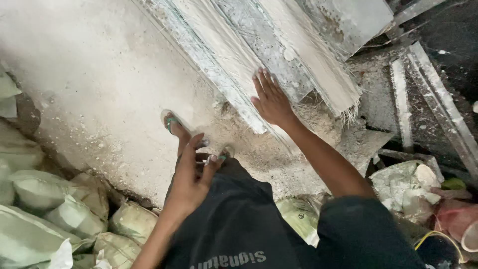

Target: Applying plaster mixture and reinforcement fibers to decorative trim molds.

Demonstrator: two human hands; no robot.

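My right hand [270,97] lies flat, fingers spread, on a stack of long white plaster strips [279,60] laced with pale fibre strands, which slants across the dusty floor. My left hand [191,174] hangs open in the air above my feet and holds nothing. My feet wear green-strapped sandals [172,122] on the white, powder-covered floor [99,79]. A dark garment covers my body at the bottom of the view.
Filled pale green sacks [45,209] are piled at the lower left. Metal rails and frames [438,99] lie at the right, with crumpled bags and rubble [408,184] below them. A frayed fibre end [348,107] sticks out of the strip stack.
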